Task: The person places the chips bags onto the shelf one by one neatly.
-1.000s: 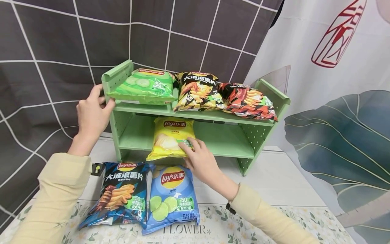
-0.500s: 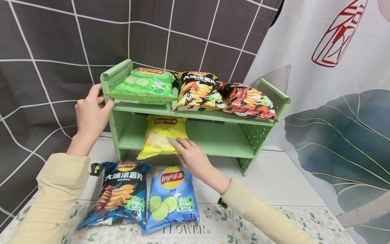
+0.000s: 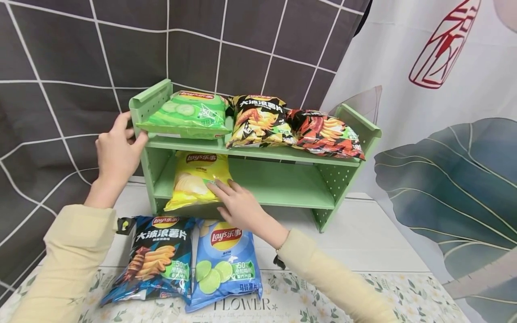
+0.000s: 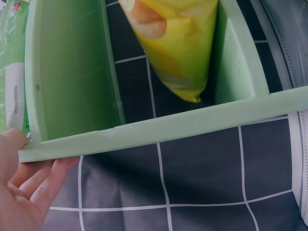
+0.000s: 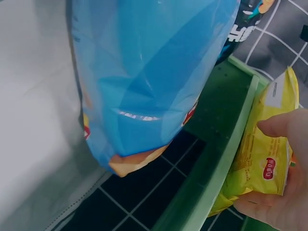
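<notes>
On the lower shelf's left part, a yellow chip bag [image 3: 198,179] leans with its lower edge over the shelf front. The right hand [image 3: 242,208] holds its right side, fingers on the front; in the right wrist view the thumb and fingers of the hand [image 5: 284,163] pinch the yellow bag [image 5: 264,144]. The left hand [image 3: 117,154] grips the upper left side panel of the green rack [image 3: 150,179]. In the left wrist view, the left hand [image 4: 29,178] has its thumb and fingers on either side of the panel edge [image 4: 134,137].
On the upper shelf lie a green bag [image 3: 187,114], a black-and-yellow bag [image 3: 260,121] and a red-and-black bag [image 3: 327,134]. In front of the rack, a dark blue bag [image 3: 157,260] and a light blue bag [image 3: 224,264] lie side by side on the table [image 3: 347,237].
The right hand and the yellow bag have moved left along the lower shelf, toward the left panel. The left hand keeps its place on the rack.
</notes>
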The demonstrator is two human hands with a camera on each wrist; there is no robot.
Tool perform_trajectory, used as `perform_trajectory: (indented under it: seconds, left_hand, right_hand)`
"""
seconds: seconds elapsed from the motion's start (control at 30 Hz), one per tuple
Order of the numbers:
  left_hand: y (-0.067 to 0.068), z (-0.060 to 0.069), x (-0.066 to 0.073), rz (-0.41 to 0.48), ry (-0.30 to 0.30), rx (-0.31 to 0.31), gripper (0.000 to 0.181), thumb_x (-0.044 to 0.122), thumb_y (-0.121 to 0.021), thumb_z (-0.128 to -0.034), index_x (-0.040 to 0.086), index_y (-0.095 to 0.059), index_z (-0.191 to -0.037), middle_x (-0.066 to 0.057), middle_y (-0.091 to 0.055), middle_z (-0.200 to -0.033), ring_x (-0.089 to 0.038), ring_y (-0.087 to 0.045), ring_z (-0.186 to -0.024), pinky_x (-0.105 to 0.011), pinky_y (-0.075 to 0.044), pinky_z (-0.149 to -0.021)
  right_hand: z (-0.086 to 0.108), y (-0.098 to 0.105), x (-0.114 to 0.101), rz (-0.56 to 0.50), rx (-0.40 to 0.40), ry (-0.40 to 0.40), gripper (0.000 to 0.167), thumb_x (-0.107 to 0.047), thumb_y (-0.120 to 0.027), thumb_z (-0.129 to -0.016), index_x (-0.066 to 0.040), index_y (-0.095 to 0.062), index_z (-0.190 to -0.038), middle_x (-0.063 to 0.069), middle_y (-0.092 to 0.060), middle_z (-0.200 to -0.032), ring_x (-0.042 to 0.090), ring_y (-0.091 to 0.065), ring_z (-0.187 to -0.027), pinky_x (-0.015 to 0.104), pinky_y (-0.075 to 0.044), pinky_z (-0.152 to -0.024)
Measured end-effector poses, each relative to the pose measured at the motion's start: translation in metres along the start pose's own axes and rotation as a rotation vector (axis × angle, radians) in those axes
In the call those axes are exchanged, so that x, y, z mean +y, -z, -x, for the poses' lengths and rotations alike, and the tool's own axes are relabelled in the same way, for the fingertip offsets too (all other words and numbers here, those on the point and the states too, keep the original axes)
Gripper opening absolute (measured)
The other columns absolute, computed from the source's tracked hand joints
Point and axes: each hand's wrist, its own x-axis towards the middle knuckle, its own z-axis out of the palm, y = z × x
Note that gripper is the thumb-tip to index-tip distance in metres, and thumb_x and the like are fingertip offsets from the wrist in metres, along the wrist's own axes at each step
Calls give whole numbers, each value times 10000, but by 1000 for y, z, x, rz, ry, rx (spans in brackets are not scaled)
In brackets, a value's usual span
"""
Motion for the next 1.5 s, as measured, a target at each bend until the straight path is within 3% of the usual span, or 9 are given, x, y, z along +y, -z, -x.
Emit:
perform_trajectory:
  seconds: [0.23, 0.57, 1.0, 1.17, 1.3, 1.5]
  left_hand:
    - [1, 2, 0, -4, -2, -8, 365, 179, -559, -896, 62, -591, -1241, -202, -707, -738, -424, -597, -642, -526, -386, -703]
    - [0, 1, 1, -10, -14, -6, 364, 169, -560, -903, 42, -584, -1243, -213, -667, -670, -399, -566, -608, -499, -376, -676]
    - [2, 0, 3, -2, 0, -9, 367, 171, -567, -893, 56, -591, -1240, -209, -706, -746, -410, -593, -645, -535, -396, -708]
    - [2, 0, 2, -4, -5, -4, 364, 168, -569, -892, 56, -596, -1238, -207, -710, -752, -408, -598, -644, -534, -396, -701]
    - [2, 0, 1, 1, -10, -8, 368, 166, -569, -892, 61, -599, -1244, -208, -708, -746, -408, -591, -640, -536, -392, -693]
    - [2, -1, 0, 4, 5, -25, 382, 181, -568, -897, 62, -591, -1259, -221, -718, -819, -436, -607, -676, -549, -391, -706]
  right_hand:
    - [-10, -4, -6, -21, 21, -7, 632, -276, -642, -881, -209, -405, -1463, 63, -489, -1458, 347, -519, -1272, 441, -457, -1004]
    - [-18, -10, -12, 9, -22, -55, 680, -353, -629, -900, -231, -330, -1498, 46, -392, -1528, 328, -445, -1341, 466, -423, -1033]
    - [-27, -14, -16, 8, -43, -80, 728, -391, -596, -920, -212, -240, -1530, 59, -346, -1551, 342, -404, -1367, 476, -413, -1041]
    - [-29, -17, -20, -7, -81, -84, 813, -431, -576, -924, -168, -128, -1550, 95, -217, -1599, 362, -263, -1439, 467, -379, -1077]
    - [-29, -19, -21, 38, -70, -69, 846, -462, -559, -925, -139, -90, -1550, 117, -129, -1616, 351, -127, -1480, 475, -346, -1100]
    - [-28, -15, -22, 157, -54, -37, 826, -509, -520, -931, -168, -100, -1554, 102, -116, -1620, 320, -99, -1489, 507, -305, -1116]
